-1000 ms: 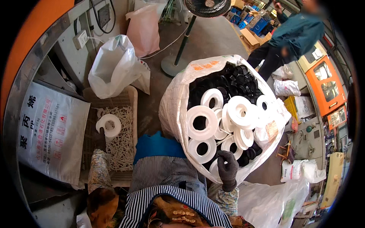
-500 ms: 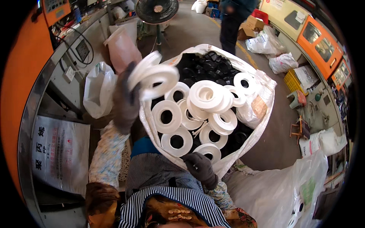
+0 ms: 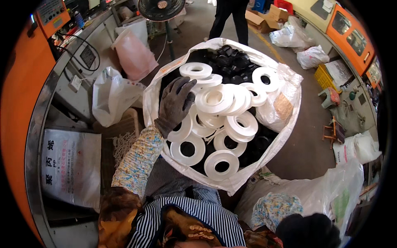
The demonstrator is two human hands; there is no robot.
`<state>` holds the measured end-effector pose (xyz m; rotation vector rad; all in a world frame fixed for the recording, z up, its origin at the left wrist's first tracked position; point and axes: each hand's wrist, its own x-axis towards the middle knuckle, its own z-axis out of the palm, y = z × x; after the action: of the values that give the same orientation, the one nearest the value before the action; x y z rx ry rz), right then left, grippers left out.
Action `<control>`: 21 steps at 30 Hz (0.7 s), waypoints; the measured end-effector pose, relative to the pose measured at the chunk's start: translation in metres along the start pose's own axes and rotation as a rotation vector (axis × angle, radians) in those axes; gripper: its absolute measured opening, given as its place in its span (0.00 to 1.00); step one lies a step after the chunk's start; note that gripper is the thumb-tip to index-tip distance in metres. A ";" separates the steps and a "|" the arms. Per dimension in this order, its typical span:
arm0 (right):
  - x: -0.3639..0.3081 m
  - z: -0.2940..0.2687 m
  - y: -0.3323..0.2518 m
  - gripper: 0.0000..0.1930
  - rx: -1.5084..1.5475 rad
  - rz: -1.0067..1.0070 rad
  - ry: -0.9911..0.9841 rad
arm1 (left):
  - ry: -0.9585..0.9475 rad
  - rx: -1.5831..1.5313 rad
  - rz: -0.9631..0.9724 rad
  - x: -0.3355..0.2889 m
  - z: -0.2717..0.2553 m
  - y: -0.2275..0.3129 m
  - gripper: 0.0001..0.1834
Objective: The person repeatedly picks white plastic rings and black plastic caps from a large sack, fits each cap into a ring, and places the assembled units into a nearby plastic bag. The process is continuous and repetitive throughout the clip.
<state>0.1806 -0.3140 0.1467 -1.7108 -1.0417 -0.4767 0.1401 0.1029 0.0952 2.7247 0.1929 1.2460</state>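
A large white woven sack (image 3: 149, 103) stands open before me, with several white plastic rings (image 3: 221, 165) lying over small black round plastic parts (image 3: 231, 62). My left hand (image 3: 175, 103), in a grey glove, is above the sack's left side. Its fingers are stretched out against the white rings (image 3: 196, 70) at the upper left of the heap, and it grips none of them. At the lower right, my right hand (image 3: 308, 229) in a dark glove is beside a clear plastic bag (image 3: 314, 186). Its fingers are in shadow, so their pose is unclear.
A standing fan (image 3: 162, 8) is at the far left of the sack, near a pink bag (image 3: 134, 53) and a white bag (image 3: 108, 97). A person in dark trousers (image 3: 229, 20) walks beyond. On the right are a yellow crate (image 3: 324, 80) and a small stool (image 3: 334, 132).
My left hand has moved right and set its white rings down on the heap. My right hand has left the sack's front edge for the lower right. The person beyond has moved left.
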 end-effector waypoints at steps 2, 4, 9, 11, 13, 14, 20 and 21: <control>-0.004 0.000 0.006 0.11 -0.020 0.051 -0.032 | 0.027 -0.081 -0.015 -0.017 -0.015 0.010 0.24; -0.008 0.004 0.012 0.11 -0.029 0.080 -0.064 | -0.017 -0.102 -0.021 -0.036 -0.024 0.021 0.23; -0.014 0.014 0.018 0.11 -0.016 0.108 -0.144 | -0.129 -0.147 -0.043 -0.070 -0.018 0.041 0.22; -0.014 0.018 0.018 0.11 -0.009 0.110 -0.168 | -0.133 -0.163 -0.051 -0.077 -0.011 0.046 0.23; -0.013 0.021 0.017 0.12 0.002 0.111 -0.189 | -0.130 -0.177 -0.061 -0.082 -0.007 0.051 0.24; -0.013 0.023 0.016 0.12 0.003 0.111 -0.196 | -0.113 -0.191 -0.063 -0.084 -0.006 0.053 0.24; -0.012 0.032 0.016 0.12 0.015 0.111 -0.236 | -0.084 -0.168 -0.125 -0.093 -0.014 0.051 0.23; -0.012 0.033 0.016 0.12 0.016 0.111 -0.242 | -0.066 -0.163 -0.125 -0.095 -0.017 0.050 0.23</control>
<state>0.1817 -0.2906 0.1157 -1.8325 -1.1101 -0.1929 0.0681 0.0388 0.0444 2.5678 0.2397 1.0872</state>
